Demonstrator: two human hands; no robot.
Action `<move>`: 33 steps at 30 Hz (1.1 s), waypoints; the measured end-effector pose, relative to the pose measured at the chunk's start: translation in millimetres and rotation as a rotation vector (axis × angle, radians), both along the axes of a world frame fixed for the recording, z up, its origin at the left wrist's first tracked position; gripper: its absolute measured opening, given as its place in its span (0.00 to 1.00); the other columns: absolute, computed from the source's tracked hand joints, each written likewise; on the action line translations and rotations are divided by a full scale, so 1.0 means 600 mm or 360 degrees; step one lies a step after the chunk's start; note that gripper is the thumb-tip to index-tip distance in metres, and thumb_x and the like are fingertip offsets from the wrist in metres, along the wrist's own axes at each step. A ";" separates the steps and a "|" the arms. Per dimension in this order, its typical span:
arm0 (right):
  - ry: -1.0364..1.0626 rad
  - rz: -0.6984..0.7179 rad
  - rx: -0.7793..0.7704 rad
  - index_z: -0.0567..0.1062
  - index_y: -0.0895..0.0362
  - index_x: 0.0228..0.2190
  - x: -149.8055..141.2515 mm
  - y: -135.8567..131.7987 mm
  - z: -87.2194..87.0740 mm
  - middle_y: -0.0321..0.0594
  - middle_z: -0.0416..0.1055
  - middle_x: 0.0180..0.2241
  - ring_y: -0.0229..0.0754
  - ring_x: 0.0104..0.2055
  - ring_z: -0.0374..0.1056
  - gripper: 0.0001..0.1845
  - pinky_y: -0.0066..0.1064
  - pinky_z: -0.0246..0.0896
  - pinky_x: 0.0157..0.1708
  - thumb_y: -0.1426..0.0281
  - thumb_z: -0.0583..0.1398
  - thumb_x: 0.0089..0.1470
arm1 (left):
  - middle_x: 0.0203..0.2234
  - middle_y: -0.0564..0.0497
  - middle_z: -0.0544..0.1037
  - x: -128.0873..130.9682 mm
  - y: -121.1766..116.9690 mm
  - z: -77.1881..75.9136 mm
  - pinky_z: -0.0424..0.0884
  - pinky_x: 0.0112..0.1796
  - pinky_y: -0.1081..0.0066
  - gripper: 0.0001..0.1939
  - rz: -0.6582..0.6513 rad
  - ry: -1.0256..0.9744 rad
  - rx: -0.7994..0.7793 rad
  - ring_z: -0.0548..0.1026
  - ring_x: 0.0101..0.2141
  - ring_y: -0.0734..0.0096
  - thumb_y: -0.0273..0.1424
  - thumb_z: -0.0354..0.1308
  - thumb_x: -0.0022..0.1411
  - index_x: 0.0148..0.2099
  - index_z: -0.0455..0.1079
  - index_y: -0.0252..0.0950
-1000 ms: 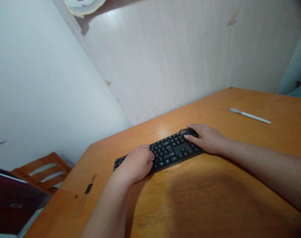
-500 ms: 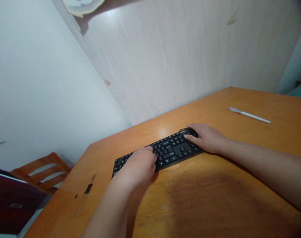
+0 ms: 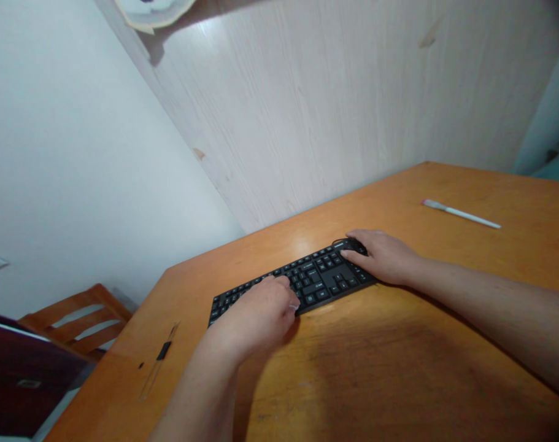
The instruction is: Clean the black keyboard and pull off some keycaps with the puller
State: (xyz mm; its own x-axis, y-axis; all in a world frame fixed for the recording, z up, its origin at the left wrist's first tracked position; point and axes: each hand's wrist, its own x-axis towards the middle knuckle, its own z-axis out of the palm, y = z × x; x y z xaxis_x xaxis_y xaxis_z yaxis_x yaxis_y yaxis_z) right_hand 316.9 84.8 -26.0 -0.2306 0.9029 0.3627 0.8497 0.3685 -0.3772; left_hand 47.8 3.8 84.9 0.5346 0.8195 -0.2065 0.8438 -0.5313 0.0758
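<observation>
A black keyboard (image 3: 339,276) lies at a slant on the wooden table. Its right end is gripped by my right hand (image 3: 385,255), thumb on top and fingers along the far edge. My left hand (image 3: 267,307) is closed over the keyboard's left-middle keys, knuckles up. A small pale bit shows at its fingertips, too small to name, and the fingers mostly hide it. Part of a dark cable (image 3: 338,240) shows by the keyboard's far right edge.
A white brush (image 3: 467,215) lies at the right back of the wooden table (image 3: 362,368). On the left are a thin clear tool with a black middle (image 3: 164,350) and a tiny black piece (image 3: 141,365). A wooden chair (image 3: 86,316) stands beyond the left edge; a wall panel (image 3: 329,110) rises behind.
My left hand has slid to the right along the keyboard, uncovering more keys at the left end. My right hand stays at the right end.
</observation>
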 end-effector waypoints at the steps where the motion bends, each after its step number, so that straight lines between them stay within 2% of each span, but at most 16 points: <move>1: 0.0000 -0.0002 -0.0001 0.73 0.58 0.52 0.000 0.000 0.000 0.51 0.74 0.51 0.58 0.50 0.70 0.28 0.47 0.65 0.49 0.51 0.52 0.61 | 0.32 0.49 0.76 -0.005 0.002 0.003 0.68 0.40 0.70 0.11 -0.0039 -0.0038 -0.0044 0.73 0.35 0.67 0.24 0.53 0.59 0.29 0.75 0.39; 3: -0.0004 -0.0006 -0.0005 0.73 0.58 0.52 0.000 0.002 -0.001 0.51 0.75 0.50 0.57 0.50 0.70 0.28 0.47 0.65 0.49 0.51 0.52 0.61 | 0.32 0.50 0.76 -0.017 0.011 0.007 0.68 0.40 0.70 0.12 -0.0089 -0.0090 -0.0057 0.73 0.35 0.68 0.25 0.51 0.61 0.30 0.75 0.39; 6: -0.0014 -0.0008 -0.0011 0.73 0.56 0.52 0.002 0.004 -0.004 0.50 0.74 0.51 0.57 0.52 0.70 0.28 0.45 0.65 0.50 0.50 0.52 0.60 | 0.33 0.48 0.76 -0.038 0.031 0.006 0.68 0.41 0.69 0.13 0.0074 -0.0119 0.0161 0.73 0.37 0.66 0.27 0.49 0.64 0.35 0.76 0.37; 9: -0.0010 -0.0012 -0.0007 0.72 0.55 0.52 0.003 0.004 -0.006 0.49 0.74 0.52 0.56 0.52 0.70 0.28 0.45 0.65 0.50 0.50 0.52 0.61 | 0.40 0.44 0.76 -0.054 0.055 -0.009 0.68 0.46 0.67 0.15 0.0272 -0.0195 0.0397 0.73 0.43 0.63 0.28 0.50 0.65 0.49 0.74 0.35; 11: -0.0004 -0.0021 -0.0006 0.72 0.56 0.52 0.003 0.003 -0.006 0.50 0.74 0.52 0.57 0.52 0.70 0.28 0.45 0.65 0.50 0.51 0.52 0.60 | 0.45 0.42 0.76 -0.060 0.069 -0.026 0.67 0.49 0.66 0.17 0.0346 -0.0236 0.0505 0.73 0.45 0.62 0.29 0.51 0.65 0.55 0.71 0.32; 15: 0.0010 -0.0011 -0.0010 0.72 0.57 0.52 0.002 0.002 -0.004 0.51 0.74 0.51 0.57 0.50 0.70 0.28 0.46 0.65 0.50 0.51 0.53 0.60 | 0.40 0.42 0.75 -0.063 0.086 -0.055 0.68 0.45 0.67 0.13 0.0324 -0.0170 0.0500 0.74 0.42 0.62 0.29 0.52 0.64 0.48 0.74 0.33; 18: 0.0021 0.0012 -0.0007 0.73 0.57 0.51 0.002 0.001 -0.001 0.50 0.75 0.50 0.56 0.50 0.71 0.27 0.45 0.64 0.49 0.52 0.53 0.60 | 0.37 0.44 0.74 -0.059 0.089 -0.064 0.68 0.43 0.67 0.12 0.0313 -0.0100 0.0470 0.73 0.39 0.63 0.27 0.51 0.64 0.43 0.76 0.34; 26: 0.0033 0.0052 -0.0003 0.74 0.55 0.46 0.001 0.000 0.003 0.48 0.76 0.46 0.54 0.47 0.71 0.23 0.43 0.64 0.47 0.53 0.53 0.61 | 0.34 0.44 0.73 -0.041 0.075 -0.057 0.67 0.40 0.67 0.11 0.0311 0.0060 0.0475 0.72 0.37 0.63 0.26 0.51 0.63 0.33 0.74 0.34; 33: 0.0009 0.0060 -0.0043 0.74 0.55 0.45 0.001 0.000 0.006 0.46 0.76 0.44 0.52 0.46 0.71 0.21 0.41 0.64 0.46 0.53 0.53 0.61 | 0.34 0.44 0.73 -0.023 0.058 -0.041 0.67 0.39 0.68 0.12 0.0274 0.0134 0.0383 0.72 0.36 0.64 0.25 0.50 0.63 0.31 0.73 0.34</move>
State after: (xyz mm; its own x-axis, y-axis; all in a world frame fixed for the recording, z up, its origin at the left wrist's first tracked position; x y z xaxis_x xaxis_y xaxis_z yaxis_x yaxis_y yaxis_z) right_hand 317.5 84.7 -22.7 -0.2627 0.9031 0.3399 0.8331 0.3899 -0.3922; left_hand 33.8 38.8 60.5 0.3730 0.9272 -0.0329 0.9209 -0.3744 -0.1087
